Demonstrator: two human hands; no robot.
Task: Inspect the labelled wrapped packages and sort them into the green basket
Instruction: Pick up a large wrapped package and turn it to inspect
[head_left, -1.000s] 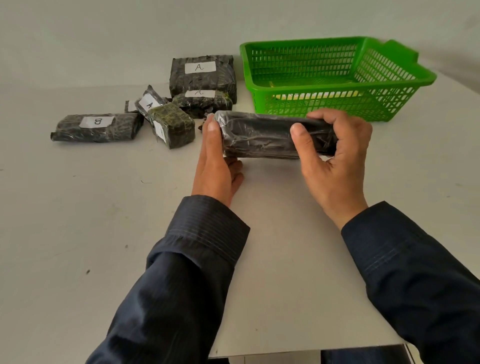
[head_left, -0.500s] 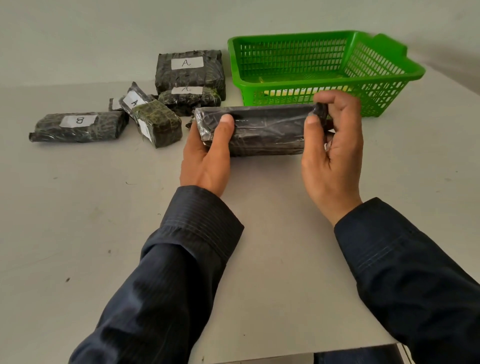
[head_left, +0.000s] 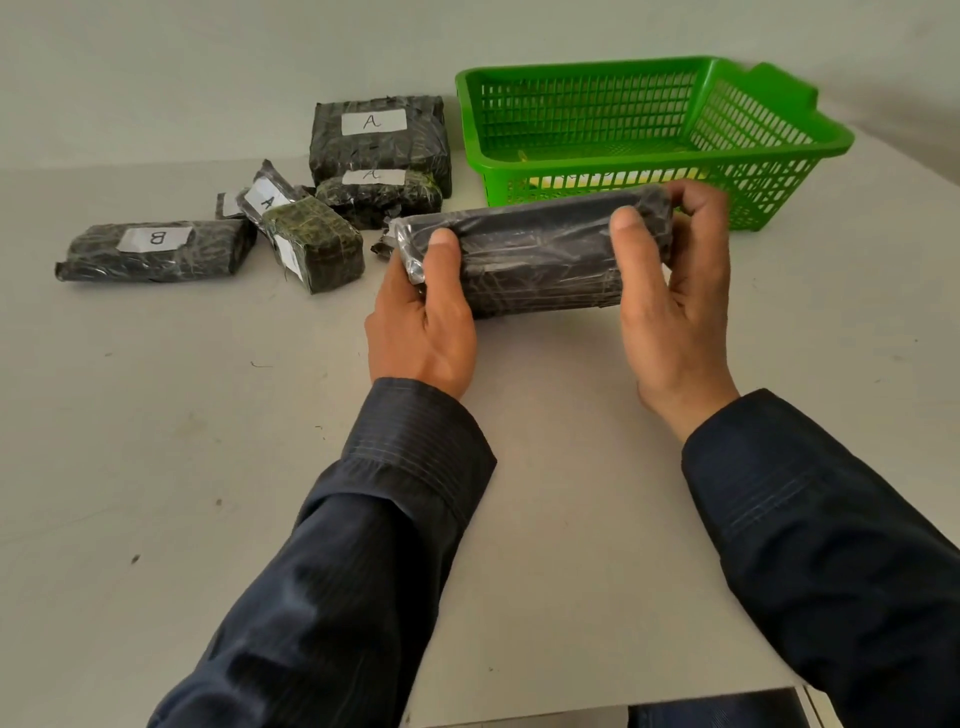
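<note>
Head view: a long black wrapped pkg (head_left: 540, 260) is held off the table (head_left: 156, 441), lengthwise btwn both hands, just in front of the green basket (head_left: 571, 109) and not yet in it. Left hand (head_left: 421, 332) grips the left end, thumb on top, fingers curled under. Right hand (head_left: 675, 312) grips the right end, thumb on the near face, fingers wrapped over the far side. No label shows on the side facing the camera. The pkg shows no sag, so prob. stiff and light-to-moderate in weight. Film wrap is glossy, likely slick, so best taken by the ends. B pkg (head_left: 156, 249) and large A pkg (head_left: 379, 140) lie left of the basket.
</note>
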